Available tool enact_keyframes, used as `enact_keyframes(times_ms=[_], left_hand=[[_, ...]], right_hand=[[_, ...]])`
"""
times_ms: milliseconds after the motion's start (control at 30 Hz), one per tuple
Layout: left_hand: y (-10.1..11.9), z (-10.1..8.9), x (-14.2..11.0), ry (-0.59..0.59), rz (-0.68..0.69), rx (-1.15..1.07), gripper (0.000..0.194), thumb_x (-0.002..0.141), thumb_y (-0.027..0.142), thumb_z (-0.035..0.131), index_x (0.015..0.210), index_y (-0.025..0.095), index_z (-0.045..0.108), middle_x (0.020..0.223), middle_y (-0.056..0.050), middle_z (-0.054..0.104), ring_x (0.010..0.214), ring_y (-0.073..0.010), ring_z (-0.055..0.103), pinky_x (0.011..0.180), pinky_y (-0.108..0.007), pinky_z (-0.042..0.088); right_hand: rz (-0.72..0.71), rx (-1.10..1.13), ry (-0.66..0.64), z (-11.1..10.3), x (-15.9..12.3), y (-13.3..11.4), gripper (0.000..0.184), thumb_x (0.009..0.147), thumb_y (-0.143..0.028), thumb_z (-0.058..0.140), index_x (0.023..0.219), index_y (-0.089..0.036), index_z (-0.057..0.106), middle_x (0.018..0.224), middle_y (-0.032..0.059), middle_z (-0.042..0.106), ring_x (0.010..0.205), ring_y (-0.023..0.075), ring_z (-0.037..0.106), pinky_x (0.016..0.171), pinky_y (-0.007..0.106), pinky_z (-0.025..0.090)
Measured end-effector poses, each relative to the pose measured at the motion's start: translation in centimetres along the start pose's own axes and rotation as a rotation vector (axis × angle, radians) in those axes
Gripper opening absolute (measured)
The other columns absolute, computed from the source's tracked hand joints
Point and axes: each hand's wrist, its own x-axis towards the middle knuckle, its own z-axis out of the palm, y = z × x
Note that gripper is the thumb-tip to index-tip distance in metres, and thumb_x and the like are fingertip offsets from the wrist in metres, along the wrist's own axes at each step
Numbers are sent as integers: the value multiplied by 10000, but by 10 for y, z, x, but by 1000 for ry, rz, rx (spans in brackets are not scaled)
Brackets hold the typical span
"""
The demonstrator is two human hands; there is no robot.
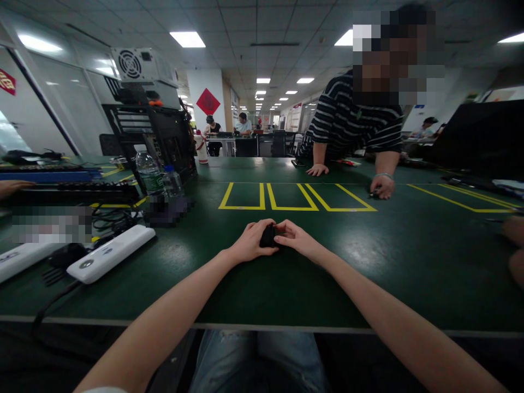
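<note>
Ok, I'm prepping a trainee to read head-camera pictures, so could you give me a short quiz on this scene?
1. True or false: the left hand holds a small black object, with the right hand close beside it.
2. What colour are the tape outlines on the table beyond the hands?
A) red
B) yellow
C) white
3. Fill in: the blue-capped bottle stands to the person's ____ of both hands.

Key:
1. True
2. B
3. left
</note>
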Motion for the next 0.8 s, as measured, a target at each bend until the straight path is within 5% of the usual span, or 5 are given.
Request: enact_keyframes(times_ms=[467, 800], left_hand=[[0, 1, 0, -3, -2, 8, 592, 656, 358, 594, 1154, 243, 297, 1134, -47, 448, 1069, -212, 426, 941, -387, 259], [-1, 2, 0, 6, 5, 16, 610, 651, 344, 599, 1163, 238, 285, 1129, -47, 453, 1062, -210, 430, 949, -384, 249]], right_hand=[[1, -22, 61, 1, 3, 1, 290, 684, -306, 590, 930, -208, 473, 971, 21, 525, 971, 171, 497, 894, 386, 359], [-42, -19, -39, -3, -1, 0, 330, 662, -268, 622, 931, -219, 439, 948, 14, 542, 942, 165, 520, 859, 380, 390]])
